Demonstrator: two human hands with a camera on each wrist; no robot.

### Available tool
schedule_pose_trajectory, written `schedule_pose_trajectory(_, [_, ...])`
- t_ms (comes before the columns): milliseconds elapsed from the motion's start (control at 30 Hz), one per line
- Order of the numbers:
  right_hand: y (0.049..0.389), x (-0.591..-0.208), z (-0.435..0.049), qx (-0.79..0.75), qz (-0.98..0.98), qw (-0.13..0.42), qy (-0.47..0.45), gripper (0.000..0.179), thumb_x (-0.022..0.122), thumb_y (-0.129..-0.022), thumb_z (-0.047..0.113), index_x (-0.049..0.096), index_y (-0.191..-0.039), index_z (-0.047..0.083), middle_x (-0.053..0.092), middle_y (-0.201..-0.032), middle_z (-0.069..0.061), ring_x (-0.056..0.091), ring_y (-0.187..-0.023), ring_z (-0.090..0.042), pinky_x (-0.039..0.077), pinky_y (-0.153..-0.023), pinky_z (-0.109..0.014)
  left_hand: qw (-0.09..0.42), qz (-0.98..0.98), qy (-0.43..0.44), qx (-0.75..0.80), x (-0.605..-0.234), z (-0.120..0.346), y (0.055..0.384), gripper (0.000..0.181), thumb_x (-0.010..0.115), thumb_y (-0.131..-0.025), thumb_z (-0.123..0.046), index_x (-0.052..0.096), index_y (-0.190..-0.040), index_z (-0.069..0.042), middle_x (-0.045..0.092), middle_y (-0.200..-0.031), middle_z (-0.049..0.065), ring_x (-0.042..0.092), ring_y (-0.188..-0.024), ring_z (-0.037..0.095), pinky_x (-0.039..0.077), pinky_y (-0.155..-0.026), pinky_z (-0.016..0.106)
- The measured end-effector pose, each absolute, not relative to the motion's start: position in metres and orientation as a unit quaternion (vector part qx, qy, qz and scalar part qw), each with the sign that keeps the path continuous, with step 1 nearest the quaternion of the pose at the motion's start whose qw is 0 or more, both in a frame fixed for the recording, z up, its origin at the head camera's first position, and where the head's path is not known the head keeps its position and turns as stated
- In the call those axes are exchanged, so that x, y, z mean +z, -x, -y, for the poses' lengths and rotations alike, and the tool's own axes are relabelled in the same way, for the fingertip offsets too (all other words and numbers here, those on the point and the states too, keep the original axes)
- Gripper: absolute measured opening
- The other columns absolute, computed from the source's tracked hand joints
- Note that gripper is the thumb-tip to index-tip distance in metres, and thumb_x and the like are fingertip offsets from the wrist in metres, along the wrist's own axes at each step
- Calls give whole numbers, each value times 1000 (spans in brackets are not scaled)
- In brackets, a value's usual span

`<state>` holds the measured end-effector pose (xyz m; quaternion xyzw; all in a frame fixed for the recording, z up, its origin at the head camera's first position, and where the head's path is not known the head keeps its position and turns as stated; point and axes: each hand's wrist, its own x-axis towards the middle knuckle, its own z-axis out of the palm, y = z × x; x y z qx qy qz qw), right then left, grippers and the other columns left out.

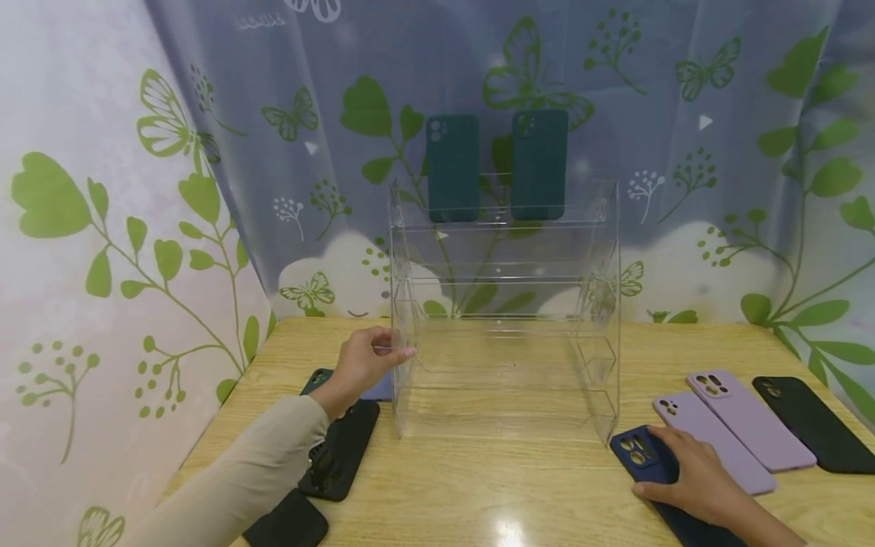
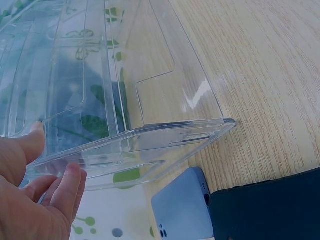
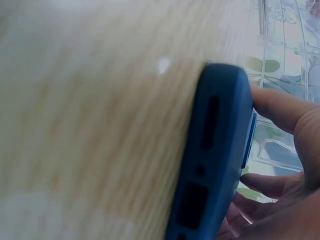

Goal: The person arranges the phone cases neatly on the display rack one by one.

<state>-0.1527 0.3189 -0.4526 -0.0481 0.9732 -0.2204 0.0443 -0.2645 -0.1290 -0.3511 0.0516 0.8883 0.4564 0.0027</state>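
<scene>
A clear tiered display rack [image 1: 502, 418] stands mid-table, with two dark green phone cases [image 1: 453, 169] upright on its top tier. My left hand [image 1: 362, 361] pinches the rack's left side panel, the thumb on one face and the fingers on the other, as the left wrist view also shows. At the lower right, my right hand [image 1: 700, 475] grips a navy blue phone case [image 1: 634, 450] by its edges, thumb on the left side and fingers by the camera cutout. The right wrist view shows that blue case's slotted edge [image 3: 210, 125] close over the tabletop.
Two lilac phone cases [image 1: 745, 418] and a black one [image 1: 816, 425] lie at the right. On the left are black phone cases [image 1: 352, 448], a dark green one [image 1: 316, 377] and a light blue-violet one [image 2: 182, 205]. A printed curtain [image 1: 307, 197] hangs behind the wooden table [image 1: 472, 494].
</scene>
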Motion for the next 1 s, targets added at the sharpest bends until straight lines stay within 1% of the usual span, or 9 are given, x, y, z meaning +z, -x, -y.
schedule_pose_trajectory(133, [152, -452, -317, -227, -972, 32, 51, 96, 82, -72, 43, 38, -137, -12, 40, -131, -43, 39, -113, -61, 37, -84, -67, 1, -890, -55, 453, -351, 129, 264, 57, 74, -85, -29, 56, -133, -4, 60, -126, 16, 61, -112, 30, 55, -87, 40])
schedule_pose_trajectory(267, [152, -451, -315, -234, -971, 21, 46, 100, 83, -70, 37, 33, -138, -16, 43, -128, -43, 43, -113, -58, 35, -85, -65, 3, -891, -51, 451, -351, 128, 263, 57, 75, -85, -29, 56, -133, -4, 61, -125, 15, 61, -111, 29, 55, -87, 41])
schedule_pose_trajectory(500, [156, -434, -314, -249, -967, 54, 1, 106, 77, -77, 44, 21, -142, -18, 33, -131, -48, 38, -113, -65, 44, -80, -67, 2, -891, -49, 451, -350, 128, 264, 56, 75, -85, -29, 57, -133, -4, 61, -124, 15, 61, -112, 30, 55, -87, 41])
schedule_pose_trajectory(567, [155, -429, -314, -256, -966, 40, -1, 104, 77, -78, 42, 21, -142, -19, 34, -130, -48, 42, -110, -63, 48, -77, -62, 2, -891, -48, 451, -350, 128, 264, 56, 75, -85, -29, 57, -133, -4, 61, -124, 15, 61, -112, 30, 55, -87, 41])
schedule_pose_trajectory(633, [154, -424, -314, -262, -965, 14, 4, 102, 78, -77, 37, 23, -139, -22, 39, -126, -46, 50, -102, -55, 51, -71, -53, 1, -891, -47, 451, -350, 129, 264, 56, 75, -85, -28, 56, -132, -4, 61, -124, 15, 61, -112, 30, 55, -87, 41])
schedule_pose_trajectory(700, [153, -419, -315, -267, -964, -10, 8, 100, 79, -77, 34, 24, -138, -22, 43, -122, -44, 54, -95, -47, 51, -65, -44, 2, -892, -45, 450, -350, 128, 264, 56, 75, -85, -28, 56, -132, -4, 61, -124, 15, 61, -112, 30, 55, -87, 41])
schedule_pose_trajectory(767, [154, -414, -315, -271, -962, -19, 5, 100, 79, -77, 33, 23, -139, -21, 43, -120, -42, 53, -92, -42, 47, -61, -39, 2, -892, -46, 449, -349, 129, 264, 57, 75, -85, -29, 56, -133, -3, 61, -124, 15, 61, -112, 30, 55, -87, 42])
schedule_pose_trajectory(833, [154, -408, -315, -271, -962, -21, -2, 101, 78, -78, 34, 20, -141, -20, 40, -122, -44, 51, -94, -46, 47, -62, -42, 4, -892, -45, 450, -349, 129, 264, 57, 74, -85, -29, 55, -133, -3, 61, -125, 15, 60, -112, 30, 55, -88, 42])
schedule_pose_trajectory(1000, [153, -394, -312, -275, -961, -34, -8, 104, 76, -79, 36, 14, -145, -17, 30, -131, -47, 37, -109, -61, 44, -72, -62, 7, -890, -47, 454, -349, 129, 264, 58, 75, -85, -29, 55, -133, -3, 60, -125, 15, 60, -113, 30, 54, -88, 43])
